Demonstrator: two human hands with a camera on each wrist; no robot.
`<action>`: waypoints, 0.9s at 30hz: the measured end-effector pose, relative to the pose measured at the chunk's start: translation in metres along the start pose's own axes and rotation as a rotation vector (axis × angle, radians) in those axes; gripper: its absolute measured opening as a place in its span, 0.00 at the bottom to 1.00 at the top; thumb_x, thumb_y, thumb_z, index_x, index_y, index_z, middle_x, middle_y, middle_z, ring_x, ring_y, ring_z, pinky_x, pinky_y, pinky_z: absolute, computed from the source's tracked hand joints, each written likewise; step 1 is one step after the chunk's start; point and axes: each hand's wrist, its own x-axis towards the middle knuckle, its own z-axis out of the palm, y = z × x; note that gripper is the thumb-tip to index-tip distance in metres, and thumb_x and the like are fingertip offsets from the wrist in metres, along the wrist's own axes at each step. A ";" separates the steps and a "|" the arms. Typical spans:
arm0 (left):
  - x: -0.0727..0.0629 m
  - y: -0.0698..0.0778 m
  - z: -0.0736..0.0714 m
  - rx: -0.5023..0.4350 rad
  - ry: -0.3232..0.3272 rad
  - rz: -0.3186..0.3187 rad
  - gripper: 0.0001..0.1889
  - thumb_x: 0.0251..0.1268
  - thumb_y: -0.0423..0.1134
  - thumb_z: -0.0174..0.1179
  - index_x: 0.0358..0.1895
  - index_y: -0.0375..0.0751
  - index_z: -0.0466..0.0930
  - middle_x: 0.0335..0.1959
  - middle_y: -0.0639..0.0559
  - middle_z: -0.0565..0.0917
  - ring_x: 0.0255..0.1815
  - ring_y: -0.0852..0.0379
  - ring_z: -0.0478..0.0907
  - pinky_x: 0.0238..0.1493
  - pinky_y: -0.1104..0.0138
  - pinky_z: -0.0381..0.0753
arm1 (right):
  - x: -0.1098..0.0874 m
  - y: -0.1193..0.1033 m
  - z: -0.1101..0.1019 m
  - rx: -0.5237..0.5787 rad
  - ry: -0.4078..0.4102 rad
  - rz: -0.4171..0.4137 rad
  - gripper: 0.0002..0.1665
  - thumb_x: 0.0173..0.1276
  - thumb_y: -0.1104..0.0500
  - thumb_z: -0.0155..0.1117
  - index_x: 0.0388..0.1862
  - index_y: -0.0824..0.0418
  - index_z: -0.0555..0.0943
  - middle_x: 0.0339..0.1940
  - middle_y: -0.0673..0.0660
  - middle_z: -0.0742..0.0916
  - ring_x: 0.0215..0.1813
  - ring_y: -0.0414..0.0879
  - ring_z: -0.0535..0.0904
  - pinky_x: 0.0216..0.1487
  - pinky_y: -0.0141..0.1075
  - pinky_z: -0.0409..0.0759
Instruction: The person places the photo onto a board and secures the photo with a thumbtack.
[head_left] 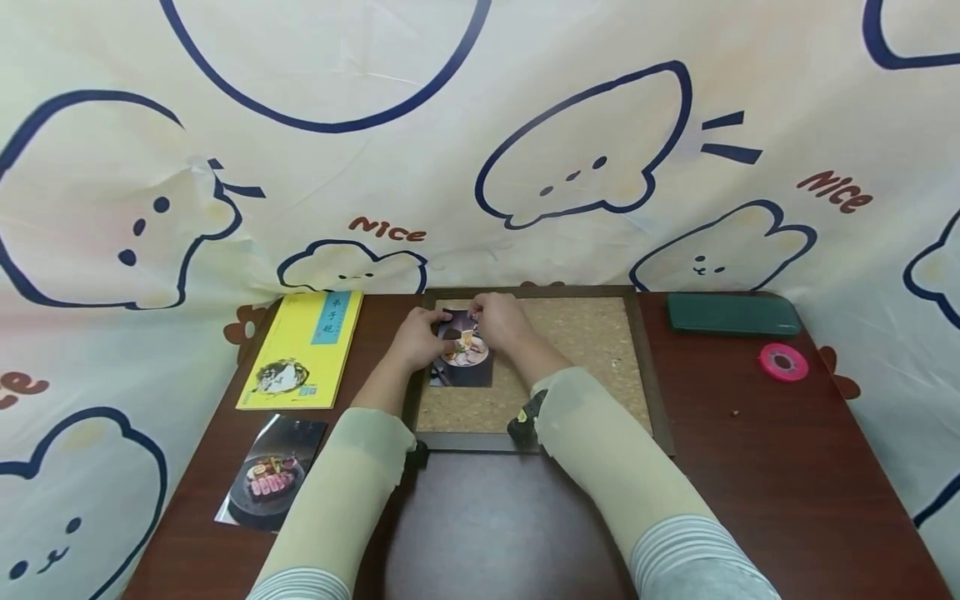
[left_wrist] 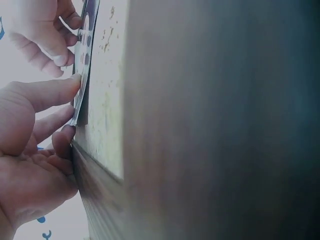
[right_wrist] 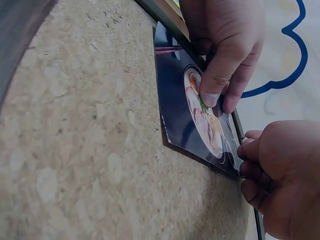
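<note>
Touching photo (head_left: 467,354), left grip (head_left: 420,337), right grip (head_left: 508,321), corkboard (head_left: 577,358) beneath

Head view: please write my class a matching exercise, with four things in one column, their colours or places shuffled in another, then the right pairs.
Things
1. Photo of a filled bowl
2. Photo of sliced meat
3. Book
4. Oblong case

Colours or places
A. Dark green
B. Left of the framed corkboard, below item 3 in the picture
C. Mostly yellow cover
D. On the corkboard, touched by the left hand

Right pairs: 1-D; 2-B; 3-C; 4-A
</note>
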 end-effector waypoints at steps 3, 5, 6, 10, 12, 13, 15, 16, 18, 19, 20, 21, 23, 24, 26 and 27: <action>0.000 0.001 0.001 -0.003 0.001 0.001 0.30 0.62 0.43 0.73 0.68 0.40 0.79 0.69 0.37 0.68 0.67 0.38 0.68 0.71 0.45 0.67 | 0.003 -0.001 -0.001 -0.004 -0.022 0.018 0.14 0.79 0.62 0.54 0.49 0.54 0.87 0.44 0.52 0.89 0.52 0.50 0.85 0.55 0.43 0.81; -0.001 0.001 0.001 0.001 0.004 0.001 0.30 0.61 0.43 0.73 0.68 0.40 0.79 0.68 0.37 0.69 0.66 0.39 0.69 0.70 0.45 0.68 | 0.004 -0.002 -0.002 -0.016 -0.032 0.023 0.14 0.79 0.61 0.54 0.49 0.54 0.87 0.45 0.52 0.89 0.52 0.49 0.84 0.55 0.43 0.81; -0.001 0.001 0.001 0.003 0.005 0.001 0.30 0.61 0.43 0.73 0.67 0.40 0.79 0.68 0.37 0.69 0.66 0.39 0.69 0.70 0.45 0.68 | 0.004 -0.002 -0.002 -0.017 -0.039 0.026 0.13 0.79 0.61 0.54 0.50 0.54 0.87 0.45 0.52 0.89 0.51 0.49 0.84 0.55 0.43 0.81; 0.000 0.001 0.001 0.018 0.011 -0.003 0.30 0.61 0.43 0.73 0.67 0.41 0.80 0.68 0.37 0.69 0.65 0.39 0.70 0.70 0.46 0.68 | 0.007 -0.002 -0.001 -0.026 -0.058 0.026 0.13 0.80 0.60 0.55 0.50 0.54 0.87 0.44 0.51 0.89 0.51 0.48 0.84 0.54 0.42 0.81; 0.001 0.001 0.002 0.023 0.012 -0.001 0.29 0.61 0.43 0.73 0.67 0.41 0.80 0.68 0.37 0.69 0.65 0.40 0.70 0.70 0.46 0.69 | 0.008 -0.002 0.000 -0.029 -0.063 0.022 0.13 0.80 0.60 0.55 0.50 0.54 0.87 0.44 0.51 0.89 0.52 0.48 0.84 0.54 0.42 0.81; 0.000 0.001 0.001 0.022 0.010 -0.001 0.29 0.62 0.43 0.73 0.67 0.41 0.80 0.68 0.38 0.69 0.65 0.40 0.70 0.70 0.47 0.69 | 0.009 -0.002 0.000 -0.033 -0.062 0.019 0.13 0.80 0.60 0.56 0.50 0.54 0.87 0.44 0.51 0.89 0.52 0.48 0.84 0.55 0.42 0.81; 0.000 0.001 0.002 0.021 0.005 0.002 0.30 0.62 0.43 0.73 0.67 0.40 0.79 0.68 0.38 0.69 0.65 0.40 0.70 0.69 0.47 0.69 | 0.010 -0.003 0.001 -0.045 -0.066 0.015 0.12 0.79 0.60 0.57 0.51 0.53 0.87 0.46 0.50 0.89 0.53 0.48 0.84 0.55 0.42 0.81; 0.000 0.001 0.002 0.020 0.000 0.004 0.30 0.62 0.43 0.73 0.67 0.40 0.79 0.68 0.37 0.69 0.65 0.40 0.70 0.69 0.47 0.69 | 0.011 -0.003 0.001 -0.054 -0.067 0.010 0.12 0.79 0.60 0.58 0.51 0.53 0.87 0.47 0.50 0.89 0.54 0.48 0.84 0.55 0.43 0.82; -0.001 0.001 0.001 0.015 -0.007 0.009 0.30 0.62 0.42 0.72 0.68 0.39 0.79 0.68 0.37 0.69 0.64 0.40 0.70 0.69 0.47 0.69 | 0.012 -0.004 0.002 -0.065 -0.075 0.007 0.12 0.78 0.60 0.58 0.52 0.52 0.87 0.48 0.49 0.89 0.54 0.47 0.84 0.54 0.43 0.82; -0.002 0.001 0.001 0.014 -0.008 0.010 0.30 0.63 0.42 0.72 0.68 0.39 0.78 0.68 0.37 0.69 0.64 0.40 0.70 0.69 0.47 0.70 | 0.013 -0.004 0.002 -0.069 -0.080 0.002 0.12 0.77 0.60 0.59 0.51 0.52 0.87 0.48 0.49 0.89 0.54 0.47 0.84 0.53 0.43 0.82; -0.002 0.001 0.001 0.014 -0.007 0.012 0.30 0.63 0.42 0.72 0.68 0.38 0.78 0.68 0.37 0.69 0.64 0.40 0.70 0.69 0.47 0.70 | 0.014 -0.004 0.002 -0.077 -0.085 -0.005 0.12 0.77 0.61 0.58 0.51 0.52 0.87 0.48 0.49 0.89 0.54 0.47 0.83 0.53 0.42 0.82; -0.002 0.001 0.001 0.015 -0.004 0.013 0.30 0.63 0.42 0.72 0.68 0.38 0.78 0.68 0.37 0.69 0.64 0.40 0.70 0.68 0.47 0.70 | 0.014 -0.004 0.002 -0.080 -0.091 -0.011 0.13 0.77 0.61 0.58 0.51 0.52 0.87 0.47 0.49 0.89 0.53 0.46 0.83 0.53 0.42 0.82; -0.003 0.001 0.001 0.014 0.002 0.011 0.30 0.62 0.42 0.72 0.68 0.38 0.79 0.68 0.37 0.69 0.64 0.40 0.70 0.68 0.47 0.70 | 0.016 -0.005 0.001 -0.090 -0.103 -0.028 0.13 0.76 0.62 0.58 0.50 0.52 0.87 0.46 0.49 0.89 0.52 0.46 0.83 0.52 0.41 0.82; -0.003 0.000 0.001 0.016 0.006 0.010 0.30 0.62 0.42 0.73 0.67 0.39 0.79 0.67 0.37 0.69 0.64 0.40 0.70 0.68 0.48 0.70 | 0.017 -0.005 0.001 -0.095 -0.109 -0.039 0.13 0.75 0.63 0.58 0.50 0.52 0.87 0.46 0.49 0.89 0.52 0.46 0.83 0.53 0.41 0.82; -0.003 0.000 0.001 0.015 0.011 0.009 0.30 0.62 0.42 0.73 0.67 0.39 0.79 0.67 0.37 0.69 0.64 0.40 0.70 0.68 0.48 0.70 | 0.018 -0.006 0.000 -0.111 -0.123 -0.059 0.13 0.74 0.63 0.59 0.49 0.53 0.87 0.45 0.49 0.88 0.51 0.46 0.83 0.53 0.40 0.81; -0.003 0.000 0.001 0.018 0.012 0.010 0.30 0.62 0.42 0.73 0.67 0.39 0.79 0.67 0.38 0.69 0.63 0.40 0.70 0.68 0.48 0.70 | 0.019 -0.006 0.000 -0.117 -0.129 -0.067 0.12 0.74 0.64 0.59 0.49 0.54 0.87 0.45 0.50 0.88 0.51 0.46 0.83 0.53 0.40 0.81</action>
